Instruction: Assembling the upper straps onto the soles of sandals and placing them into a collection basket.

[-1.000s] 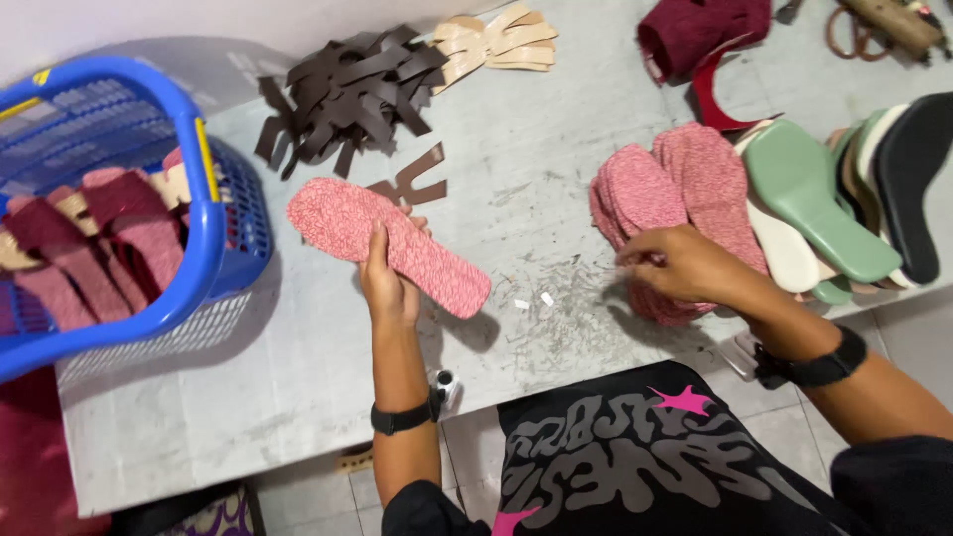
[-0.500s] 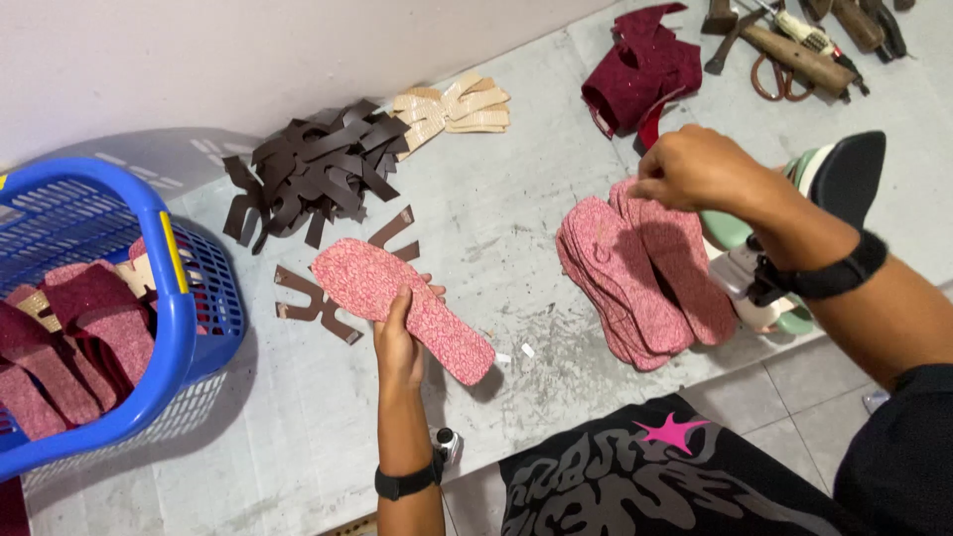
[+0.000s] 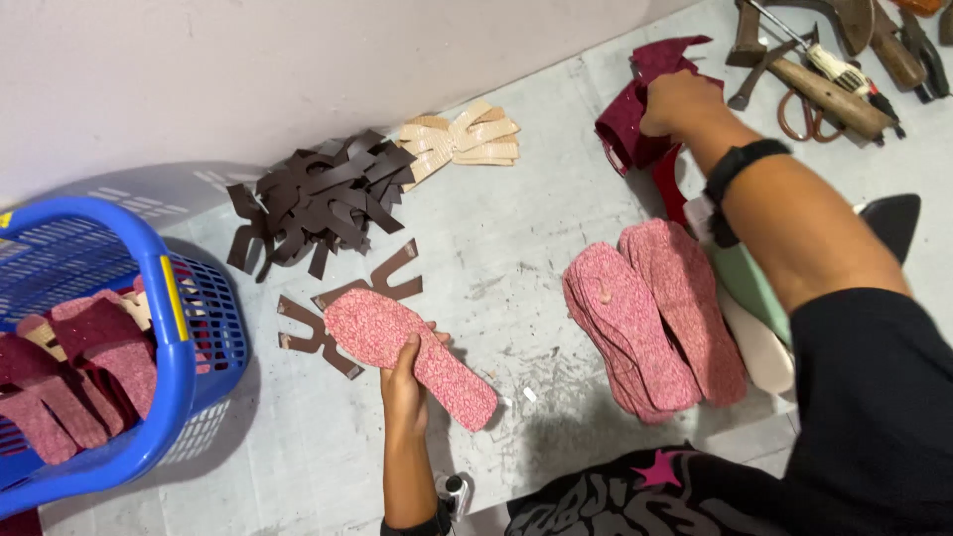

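L hand (image 3: 405,375) clamped on pink insole (image 3: 409,355), keep it flat on worktop (image 3: 516,258); R hand (image 3: 678,102) closed on maroon upper pieces (image 3: 635,124), lift one only.

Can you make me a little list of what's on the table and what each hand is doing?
left hand: holds a pink insole over the grey table
right hand: reaches onto the dark red pieces
middle: two stacks of pink insoles
back: dark brown straps, beige straps
left edge: blue basket with dark red soles
top right: tools
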